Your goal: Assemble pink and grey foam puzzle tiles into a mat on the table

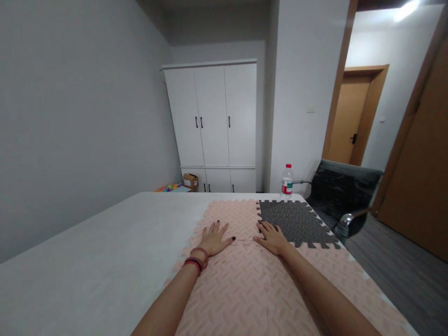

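Several pink interlocking foam mat tiles lie joined on the white table. One black foam mat tile sits at the far right, its toothed left edge against a pink tile. My left hand rests flat on the pink foam, fingers spread, with reddish bands around the wrist. Across from it, my right hand lies palm down near the black tile's lower left corner, its fingertips at the seam between pink and black. Neither hand grips anything. Part of the seam is hidden under my right hand.
A water bottle with a red cap stands at the table's far right corner. Bare white tabletop extends to the left. A black chair is beside the right edge. Behind the table are a white wardrobe and a cardboard box.
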Action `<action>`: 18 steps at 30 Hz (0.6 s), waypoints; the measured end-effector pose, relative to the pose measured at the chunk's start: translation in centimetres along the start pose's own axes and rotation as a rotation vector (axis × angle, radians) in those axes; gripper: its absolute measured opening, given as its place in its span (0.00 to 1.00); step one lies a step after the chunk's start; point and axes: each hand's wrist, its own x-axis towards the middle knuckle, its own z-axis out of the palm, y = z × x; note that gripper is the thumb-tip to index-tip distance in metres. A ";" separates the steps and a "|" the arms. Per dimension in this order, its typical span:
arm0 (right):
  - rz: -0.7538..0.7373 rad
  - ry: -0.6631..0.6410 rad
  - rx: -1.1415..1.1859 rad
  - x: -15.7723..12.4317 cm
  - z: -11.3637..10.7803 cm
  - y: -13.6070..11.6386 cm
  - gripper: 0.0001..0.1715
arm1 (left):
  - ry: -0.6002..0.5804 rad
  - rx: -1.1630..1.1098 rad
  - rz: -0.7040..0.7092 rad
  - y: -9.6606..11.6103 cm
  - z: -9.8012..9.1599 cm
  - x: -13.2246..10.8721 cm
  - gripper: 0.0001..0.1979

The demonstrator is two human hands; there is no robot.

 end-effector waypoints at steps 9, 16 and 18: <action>-0.007 0.013 -0.054 -1.2 -0.8 -1.4 0.42 | -0.080 -0.040 -0.042 1.4 -1.4 -0.4 0.48; 0.042 0.059 -0.121 -5.4 -2.8 5.8 0.39 | -0.053 -0.066 -0.120 3.4 -0.4 0.4 0.56; 0.143 0.091 -0.151 -7.1 -3.6 10.3 0.38 | -0.043 -0.047 -0.138 4.2 0.0 0.6 0.59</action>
